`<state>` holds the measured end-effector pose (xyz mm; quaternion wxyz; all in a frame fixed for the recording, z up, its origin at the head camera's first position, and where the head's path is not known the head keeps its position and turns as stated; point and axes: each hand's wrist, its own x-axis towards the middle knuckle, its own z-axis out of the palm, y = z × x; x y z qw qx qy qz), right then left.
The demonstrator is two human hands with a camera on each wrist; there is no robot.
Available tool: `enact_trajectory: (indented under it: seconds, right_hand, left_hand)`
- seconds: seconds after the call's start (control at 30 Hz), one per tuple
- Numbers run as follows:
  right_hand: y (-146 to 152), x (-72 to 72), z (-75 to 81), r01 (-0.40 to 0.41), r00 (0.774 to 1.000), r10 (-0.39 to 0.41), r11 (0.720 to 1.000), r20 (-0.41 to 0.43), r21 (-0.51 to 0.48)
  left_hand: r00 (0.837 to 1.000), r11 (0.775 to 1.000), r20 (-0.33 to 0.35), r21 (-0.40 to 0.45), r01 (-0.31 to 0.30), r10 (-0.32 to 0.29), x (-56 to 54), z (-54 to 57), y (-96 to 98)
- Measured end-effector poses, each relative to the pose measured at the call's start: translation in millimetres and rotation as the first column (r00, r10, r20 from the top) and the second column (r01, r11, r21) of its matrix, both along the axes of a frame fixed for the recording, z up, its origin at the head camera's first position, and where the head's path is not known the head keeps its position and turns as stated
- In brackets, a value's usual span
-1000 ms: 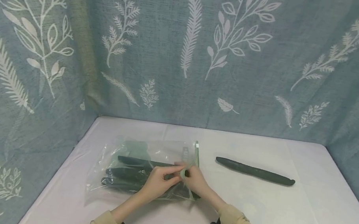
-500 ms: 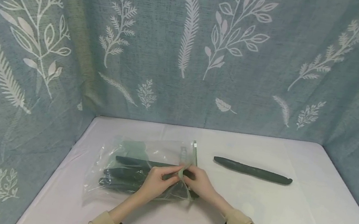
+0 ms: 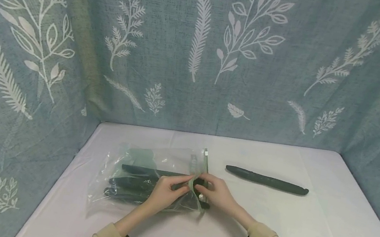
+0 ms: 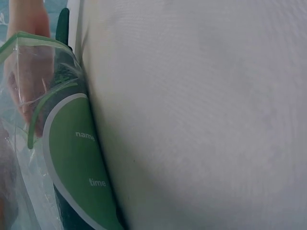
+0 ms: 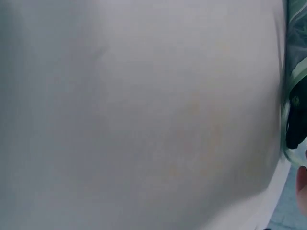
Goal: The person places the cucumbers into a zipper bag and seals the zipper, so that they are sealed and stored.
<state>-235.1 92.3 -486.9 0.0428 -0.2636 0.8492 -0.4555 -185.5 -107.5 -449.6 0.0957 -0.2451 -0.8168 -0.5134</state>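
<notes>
**Clear bag (image 3: 177, 156) lying flat on white table (image 3: 308, 224)**

Bag contains at least three cucumbers (image 3: 132, 183), lying side by side. Left hand (image 3: 162, 193) pinches the bag's rim between thumb and forefinger. Right hand (image 3: 219, 196) is at the bag's mouth, thumb and forefinger parted; whether they grip anything cannot be told. One loose cucumber (image 3: 266, 180) lies beyond the right hand, apart from the bag.

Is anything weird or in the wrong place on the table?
One long cucumber looks odd: it lies alone on the white table, right of the clear bag, while three others are together inside. I see nothing obviously spilled or broken.
</notes>
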Motion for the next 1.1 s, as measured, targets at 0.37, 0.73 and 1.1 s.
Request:
enact_trajectory:
  seconds: [0.37,0.73,1.1]
  right_hand:
    - [26.1,-0.6,1.8,0.072,0.997,-0.071,0.997,-0.041,0.039]
    - [46.8,4.1,-4.6,0.121,0.987,-0.116,0.992,-0.115,0.037]
    - [72.4,8.6,-1.6,0.167,0.980,-0.160,0.984,-0.118,0.057]
  left_hand:
    - [1.000,1.000,0.016,0.009,0.019,-0.019,-11.3,-23.0,-5.1]
    - [0.999,1.000,0.041,0.001,0.003,-0.003,-10.3,-21.0,-4.4]
    - [0.999,1.000,0.048,0.026,0.010,-0.012,-10.2,-23.0,-4.4]
